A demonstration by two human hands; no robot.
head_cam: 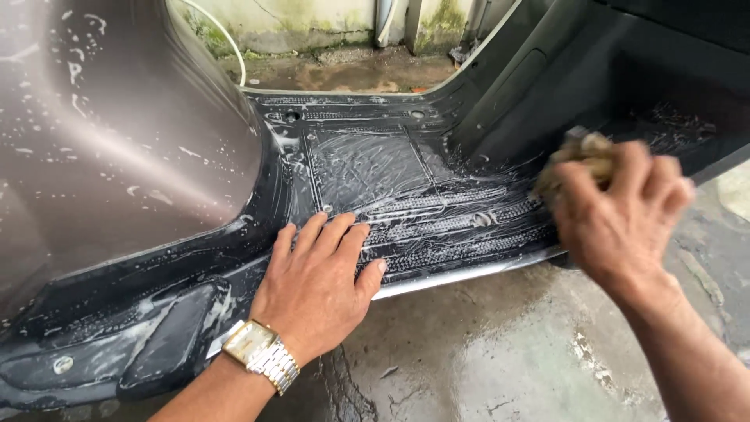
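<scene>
Bodywork fills most of the view: a scooter's glossy grey-brown side panel point(117, 141) takes the left, flecked with suds, and curves down into the black footboard point(406, 187), whose flat centre and ribbed strips are streaked with soapy foam. A dark inner leg shield point(594, 70) rises at the upper right, and a chrome edge strip point(461, 275) runs along the footboard's near rim. Wet concrete floor point(508, 344), cracked and patchy, lies below; a mossy wall point(312, 19) with a pale hose point(230, 43) curving in front of it stands beyond the scooter.

Nothing lies between the hands and the footboard. The top of the side panel and the leg shield are cut off by the frame, and the lower left corner of the bodywork is dark and hard to read. The sponge point(582, 156) is mostly covered by fingers, so only a tan, wet lump shows above the knuckles.

The left hand point(316, 285) lies flat and palm down on the footboard's near edge, fingers spread and pointing away, empty, with a gold and silver wristwatch point(262, 355) on its wrist. The right hand point(621, 215), well apart from the left, is clenched around the sponge and presses it against the footboard's right end, at the foot of the leg shield, its forearm running off the lower right corner.
</scene>
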